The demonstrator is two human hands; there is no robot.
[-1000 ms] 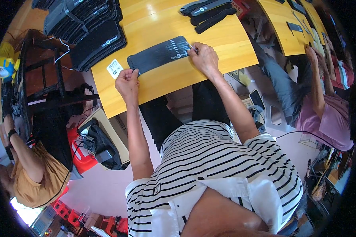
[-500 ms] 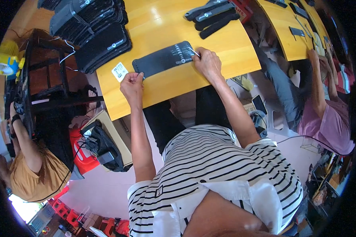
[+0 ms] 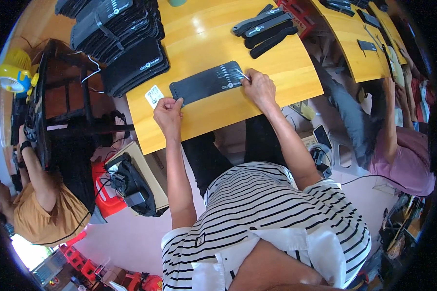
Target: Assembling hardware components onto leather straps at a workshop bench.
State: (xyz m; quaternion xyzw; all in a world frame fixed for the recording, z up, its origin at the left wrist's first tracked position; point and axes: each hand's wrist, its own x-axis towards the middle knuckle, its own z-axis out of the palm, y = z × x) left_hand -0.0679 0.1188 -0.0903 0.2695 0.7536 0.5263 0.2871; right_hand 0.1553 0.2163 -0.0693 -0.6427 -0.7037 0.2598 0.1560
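A dark, flat, oblong piece [image 3: 199, 86] with rounded ends lies on the yellow table in front of me. It has pale printed marks and a glossy patch near its right end. My left hand [image 3: 169, 115] pinches its near left corner between thumb and fingers. At the right end, my right hand [image 3: 260, 89] is closed on a thin white stick [image 3: 243, 75], whose tip touches or hovers over the printed area; I cannot tell which. Beside my left hand lies a white printed label sheet [image 3: 154, 96].
Tall stacks of similar dark pieces [image 3: 114, 31] stand at the table's left, a smaller pile [image 3: 138, 68] nearer me. Several dark straps [image 3: 267, 31] lie at the far right of the yellow table [image 3: 213, 111]. People work on either side; a small fan [image 3: 14, 72] stands far left.
The whole view has shifted slightly, so everything sits lower and further right. The white stick lies at a flatter angle over the piece. Both hands keep their places on it.
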